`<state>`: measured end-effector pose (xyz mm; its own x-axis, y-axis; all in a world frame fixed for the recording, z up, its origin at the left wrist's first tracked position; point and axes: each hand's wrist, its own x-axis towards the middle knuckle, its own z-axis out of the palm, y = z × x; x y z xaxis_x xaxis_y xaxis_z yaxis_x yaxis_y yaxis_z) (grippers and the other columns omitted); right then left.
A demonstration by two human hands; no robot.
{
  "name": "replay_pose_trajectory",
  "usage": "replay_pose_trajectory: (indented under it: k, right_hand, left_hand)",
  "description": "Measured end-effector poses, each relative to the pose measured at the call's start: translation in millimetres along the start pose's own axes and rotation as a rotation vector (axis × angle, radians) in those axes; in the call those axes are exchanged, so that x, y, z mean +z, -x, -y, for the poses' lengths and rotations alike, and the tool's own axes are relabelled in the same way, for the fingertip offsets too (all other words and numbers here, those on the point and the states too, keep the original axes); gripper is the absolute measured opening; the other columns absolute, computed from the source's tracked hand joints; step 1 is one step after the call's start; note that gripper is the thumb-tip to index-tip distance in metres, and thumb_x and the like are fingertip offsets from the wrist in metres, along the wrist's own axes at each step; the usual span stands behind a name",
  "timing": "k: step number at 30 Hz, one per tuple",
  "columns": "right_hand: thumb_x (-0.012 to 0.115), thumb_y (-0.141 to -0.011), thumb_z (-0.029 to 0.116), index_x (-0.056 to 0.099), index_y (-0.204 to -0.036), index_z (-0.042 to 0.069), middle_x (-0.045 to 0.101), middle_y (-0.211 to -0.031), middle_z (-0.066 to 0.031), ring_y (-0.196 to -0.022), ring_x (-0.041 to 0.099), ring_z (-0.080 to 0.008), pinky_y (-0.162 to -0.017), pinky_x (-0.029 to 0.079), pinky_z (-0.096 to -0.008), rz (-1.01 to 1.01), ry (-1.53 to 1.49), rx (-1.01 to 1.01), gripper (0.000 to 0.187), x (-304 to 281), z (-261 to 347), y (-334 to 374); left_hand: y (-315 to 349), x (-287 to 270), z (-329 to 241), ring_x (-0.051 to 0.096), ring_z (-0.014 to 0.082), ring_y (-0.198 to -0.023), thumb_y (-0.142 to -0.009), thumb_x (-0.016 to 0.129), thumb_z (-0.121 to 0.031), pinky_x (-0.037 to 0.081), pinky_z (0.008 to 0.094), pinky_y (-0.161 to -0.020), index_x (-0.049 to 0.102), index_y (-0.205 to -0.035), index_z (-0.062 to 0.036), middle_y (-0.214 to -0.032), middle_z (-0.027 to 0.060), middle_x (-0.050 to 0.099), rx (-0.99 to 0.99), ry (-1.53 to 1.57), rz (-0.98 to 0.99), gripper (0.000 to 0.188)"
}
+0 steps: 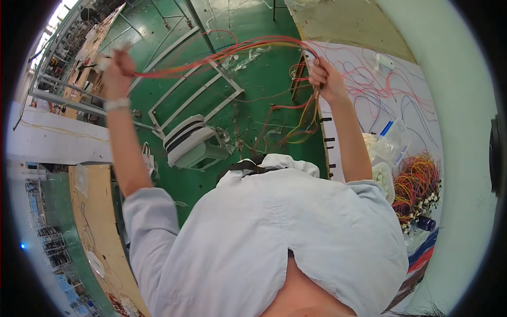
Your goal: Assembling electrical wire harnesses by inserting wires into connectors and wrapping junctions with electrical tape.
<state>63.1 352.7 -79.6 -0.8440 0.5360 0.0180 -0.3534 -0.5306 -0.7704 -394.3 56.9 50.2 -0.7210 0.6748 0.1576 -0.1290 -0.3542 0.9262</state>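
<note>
A long bundle of thin red, orange and yellow wires stretches in an arc between my raised hands. At the far left, my left hand is closed around one end; motion blurs it, and pale bits show beside the fingers. My right hand, at the right, has its fingers wrapped round the other part of the bundle. Below that hand the loose wire tails hang down toward the floor. Just right of it, loose red and blue wires lie spread on a white tabletop.
A grey-green stool and a metal frame stand on the green floor. At the right are a heap of bundled wires, a white tub and clear bags. Wooden benches line the left.
</note>
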Motion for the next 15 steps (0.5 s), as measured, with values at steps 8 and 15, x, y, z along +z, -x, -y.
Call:
replay_pose_trajectory:
  k: [8, 15]
  right_hand:
    - [0.051, -0.092, 0.024, 0.062, -0.091, 0.001, 0.059, -0.067, -0.0096, -0.059, 0.058, -0.0183, -0.057, 0.046, -0.0342, -0.403, 1.304, -0.443, 0.026, 118.5, -121.4, -12.3]
    - [0.07, -0.081, 0.034, 0.053, -0.117, -0.001, 0.051, -0.126, -0.0173, -0.116, 0.05, -0.026, -0.099, 0.038, -0.0346, -0.25, 1.127, -0.472, 0.052, 87.3, -67.6, -12.2]
  left_hand:
    - [111.4, 184.3, 172.2, 0.055, 0.0276, -0.111, -0.099, 0.039, -0.03, 0.04, 0.0392, -0.1, 0.051, -0.121, 0.0061, -0.119, 0.0173, 0.06, -0.814, 0.561, 0.423, 0.044]
    - [70.6, 224.2, 172.8, 0.055, 0.0193, -0.062, -0.099, 0.036, -0.018, 0.049, 0.0376, -0.07, 0.047, -0.078, -0.0063, -0.06, 0.0009, 0.045, -0.433, 0.725, 0.271, 0.026]
